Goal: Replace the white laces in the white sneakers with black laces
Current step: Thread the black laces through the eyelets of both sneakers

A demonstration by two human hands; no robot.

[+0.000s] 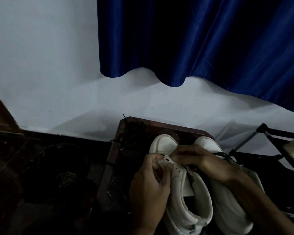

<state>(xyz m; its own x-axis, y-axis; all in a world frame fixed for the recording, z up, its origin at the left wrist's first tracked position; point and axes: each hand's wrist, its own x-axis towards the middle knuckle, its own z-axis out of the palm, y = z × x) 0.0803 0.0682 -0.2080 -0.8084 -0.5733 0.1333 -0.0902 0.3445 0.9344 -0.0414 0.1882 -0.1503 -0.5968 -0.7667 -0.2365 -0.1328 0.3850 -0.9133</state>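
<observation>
We find both white sneakers [227,209] on the wooden stand [114,150], the left sneaker [185,200] showing empty eyelets, left hand [151,180] gripping its eyelet flap, right hand [193,158] apparently pinching the black lace [223,155] at its lowest eyelets: white lace removed here, we judge, threading barely begun.

Left hand [148,182], right hand [193,158] (both bare), bare forearms [255,199]

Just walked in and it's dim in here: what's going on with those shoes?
A person is working on one white sneaker of a pair standing on a dark wooden table. The left hand grips its side beside the eyelets, which show empty. The right hand curls over its front, what it pinches hidden. A black lace lies over the other sneaker.
</observation>
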